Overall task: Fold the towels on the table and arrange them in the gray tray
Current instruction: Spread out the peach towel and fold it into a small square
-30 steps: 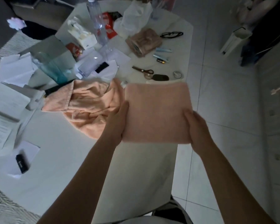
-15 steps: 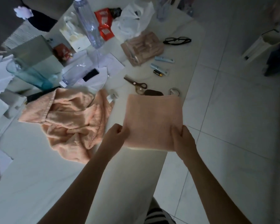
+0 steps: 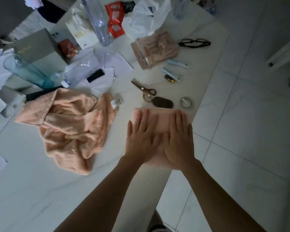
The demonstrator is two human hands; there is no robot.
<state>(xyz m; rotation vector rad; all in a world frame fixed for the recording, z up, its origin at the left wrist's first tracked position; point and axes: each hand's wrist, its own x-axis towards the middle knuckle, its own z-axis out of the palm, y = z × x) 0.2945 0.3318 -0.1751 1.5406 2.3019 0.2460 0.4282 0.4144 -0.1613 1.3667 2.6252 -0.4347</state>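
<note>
A folded peach towel lies flat on the white table by its right edge. My left hand and my right hand press on it side by side, palms down, fingers straight. They cover most of the towel's near half. A heap of crumpled peach towels lies to the left, apart from the folded one. A gray box-like container stands at the back left; whether it is the tray I cannot tell.
Just beyond the folded towel lie scissors, a dark oval fob and a tape roll. Farther back are glasses, small tubes, bottles, a plastic bag and papers. Tiled floor lies right of the table edge.
The towel, held up by its near corners, has been folded smaller and laid on the table. Both hands have let go and now press flat on it.
</note>
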